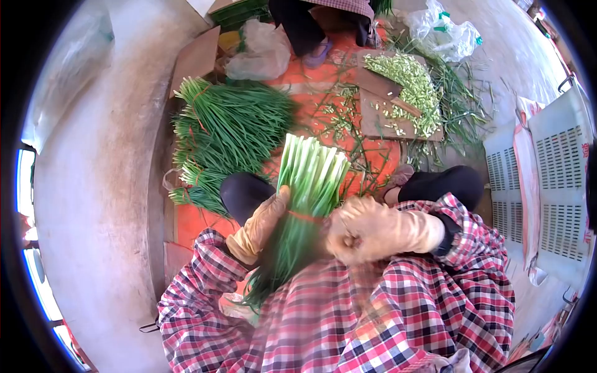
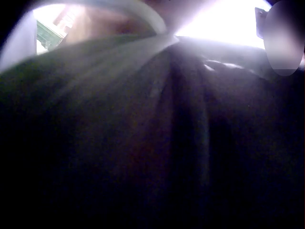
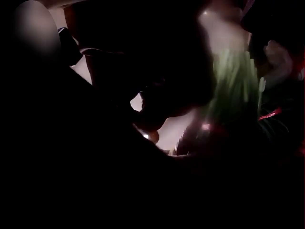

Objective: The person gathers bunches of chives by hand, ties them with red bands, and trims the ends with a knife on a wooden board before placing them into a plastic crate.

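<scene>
My gloved left hand [image 1: 261,224] grips a bunch of green onions [image 1: 311,171] from its left side, thumb along the stems. The pale, evenly cut ends point away from me and the dark leaves hang toward my lap. A red tie [image 1: 305,217] crosses the bunch at its middle. Against the right side, close by that tie, is my gloved right hand [image 1: 367,231], blurred, its fingers bent inward; I cannot tell whether it pinches the tie. In the dark right wrist view the green onions [image 3: 236,76] show blurred at the right. Dark folds fill the left wrist view.
Tied bunches of green onions [image 1: 230,124] are piled at left on orange sheeting. Ahead right, a cleaver [image 1: 378,83] lies on a board [image 1: 376,124] beside chopped pale pieces [image 1: 407,84]. White plastic crates [image 1: 553,168] stand right. Another person's shoe [image 1: 318,55] is ahead.
</scene>
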Demonstrator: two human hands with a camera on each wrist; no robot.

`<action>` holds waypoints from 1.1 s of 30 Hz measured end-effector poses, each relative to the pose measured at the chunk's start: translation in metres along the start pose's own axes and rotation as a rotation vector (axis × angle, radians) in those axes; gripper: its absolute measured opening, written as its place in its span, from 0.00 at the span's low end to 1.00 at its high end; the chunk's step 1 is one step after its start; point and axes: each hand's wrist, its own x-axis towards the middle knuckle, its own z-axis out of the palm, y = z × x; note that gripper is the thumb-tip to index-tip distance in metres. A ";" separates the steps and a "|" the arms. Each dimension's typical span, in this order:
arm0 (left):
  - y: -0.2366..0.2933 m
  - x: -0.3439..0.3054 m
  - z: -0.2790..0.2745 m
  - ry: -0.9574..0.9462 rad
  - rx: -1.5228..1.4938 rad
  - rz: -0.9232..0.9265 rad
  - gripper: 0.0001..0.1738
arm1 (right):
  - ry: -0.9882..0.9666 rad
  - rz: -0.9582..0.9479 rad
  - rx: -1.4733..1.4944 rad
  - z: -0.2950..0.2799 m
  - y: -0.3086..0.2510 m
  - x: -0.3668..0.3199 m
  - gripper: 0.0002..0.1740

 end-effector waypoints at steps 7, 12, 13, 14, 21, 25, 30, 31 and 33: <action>0.006 0.002 -0.001 -0.024 0.036 0.022 0.41 | 0.359 -0.070 -0.721 -0.022 -0.018 0.001 0.10; 0.005 0.002 0.011 0.078 0.038 0.062 0.39 | 0.360 0.170 -0.901 0.012 0.016 0.029 0.08; 0.004 0.000 0.014 0.103 0.065 0.106 0.39 | 0.354 0.167 -0.894 0.015 0.021 0.028 0.08; 0.005 -0.002 0.017 0.094 0.036 0.106 0.39 | 0.419 0.053 -0.917 0.019 0.025 0.027 0.07; 0.005 -0.003 0.014 -0.004 -0.037 0.036 0.39 | 0.464 -0.099 -0.330 0.010 0.003 0.009 0.09; 0.004 0.002 0.010 -0.053 -0.038 0.074 0.40 | -0.253 -0.060 0.281 -0.014 -0.019 -0.020 0.14; 0.007 -0.001 0.008 0.013 0.018 0.090 0.40 | -0.032 0.457 -0.088 -0.040 0.017 -0.029 0.29; 0.009 -0.002 0.012 0.048 0.030 0.091 0.40 | -0.065 0.614 0.030 -0.050 0.026 -0.021 0.37; 0.009 0.001 0.012 0.088 0.062 0.061 0.41 | 0.191 0.380 0.157 -0.032 0.066 -0.012 0.46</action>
